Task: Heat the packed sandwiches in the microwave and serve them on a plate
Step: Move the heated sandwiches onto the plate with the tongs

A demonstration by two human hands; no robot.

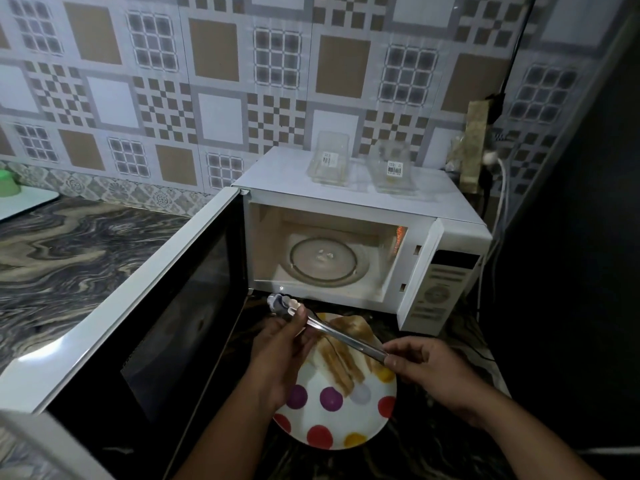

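Both hands (349, 362) pinching tongs (329, 329) over dotted plate (332, 424) on marbled counter (69, 251), tiled wall (207, 81) behind.

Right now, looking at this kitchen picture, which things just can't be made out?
- Barcode labels on the two clear packs atop the microwave: print too small, blurred.
- Microwave control panel: markings too small, seen at an angle.
- Sandwiches on the dotted plate: partly covered by the tongs and left hand; filling unseen.
- Green object: cut off by the left edge.
- Right side: too dark.
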